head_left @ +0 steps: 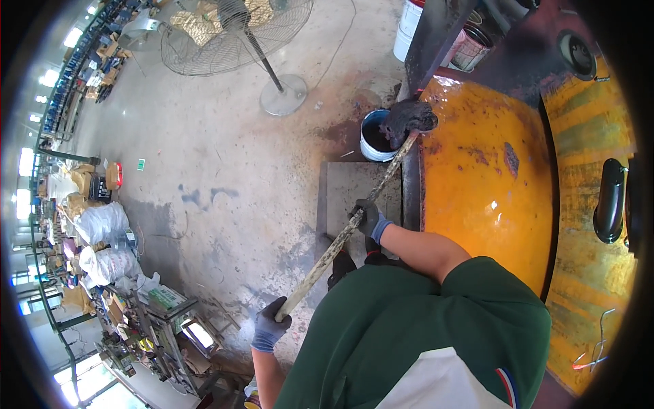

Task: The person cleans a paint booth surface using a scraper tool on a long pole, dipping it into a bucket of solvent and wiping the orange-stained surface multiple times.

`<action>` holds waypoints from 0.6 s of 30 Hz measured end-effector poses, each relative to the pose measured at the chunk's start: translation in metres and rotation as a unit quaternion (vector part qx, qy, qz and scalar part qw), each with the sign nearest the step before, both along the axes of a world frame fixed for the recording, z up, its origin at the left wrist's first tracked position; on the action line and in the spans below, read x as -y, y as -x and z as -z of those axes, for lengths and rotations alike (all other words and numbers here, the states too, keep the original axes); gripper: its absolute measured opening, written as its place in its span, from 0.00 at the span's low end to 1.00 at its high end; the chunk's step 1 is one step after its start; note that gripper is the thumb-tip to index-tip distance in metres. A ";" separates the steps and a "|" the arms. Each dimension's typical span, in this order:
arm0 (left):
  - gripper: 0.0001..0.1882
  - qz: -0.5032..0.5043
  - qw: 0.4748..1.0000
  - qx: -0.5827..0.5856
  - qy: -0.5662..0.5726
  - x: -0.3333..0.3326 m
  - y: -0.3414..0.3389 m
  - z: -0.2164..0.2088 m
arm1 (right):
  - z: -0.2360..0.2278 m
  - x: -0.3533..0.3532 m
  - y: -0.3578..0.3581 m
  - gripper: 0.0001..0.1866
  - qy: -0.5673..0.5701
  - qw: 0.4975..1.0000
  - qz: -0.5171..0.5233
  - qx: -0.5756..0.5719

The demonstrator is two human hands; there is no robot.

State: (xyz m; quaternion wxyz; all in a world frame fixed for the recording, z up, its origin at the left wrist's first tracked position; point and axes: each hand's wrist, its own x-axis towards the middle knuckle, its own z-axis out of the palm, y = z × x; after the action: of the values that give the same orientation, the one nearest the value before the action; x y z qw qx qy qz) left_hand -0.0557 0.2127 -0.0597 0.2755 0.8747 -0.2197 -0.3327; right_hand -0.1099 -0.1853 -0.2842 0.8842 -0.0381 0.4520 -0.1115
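Note:
Both gloved hands grip one long mop (320,266), its pale, stained pole running diagonally up to the right. My left hand (271,323), in a grey glove, is closed round the pole's lower end. Farther up, my right hand (368,217), in a dark-palmed glove with a blue cuff, is wrapped round its middle. At the far end the dark, clotted mop head (409,123) hangs partly over a blue-and-white bucket (373,136) and close to the edge of a yellow, stained metal surface (484,163). Part of the bucket's inside is hidden by the mop head.
A grey step (340,180) stands in front of the bucket. A large standing fan (283,95) is at the back. More buckets (409,31) stand beyond the dark machine arm (436,41). Wrapped bags (102,225) and a cluttered cart (170,307) line the left side.

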 end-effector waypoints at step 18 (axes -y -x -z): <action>0.20 -0.080 0.994 -0.065 -0.028 -0.042 -0.017 0.056 | 0.029 -0.027 -0.025 0.10 0.026 0.987 -0.128 -0.089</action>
State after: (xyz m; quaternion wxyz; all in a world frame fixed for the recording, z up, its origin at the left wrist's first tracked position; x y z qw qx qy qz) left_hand -0.0390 0.2544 -0.1154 0.2903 0.8736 -0.1212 -0.3713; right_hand -0.0844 -0.1582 -0.3131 0.8459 -0.1287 0.5175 -0.0052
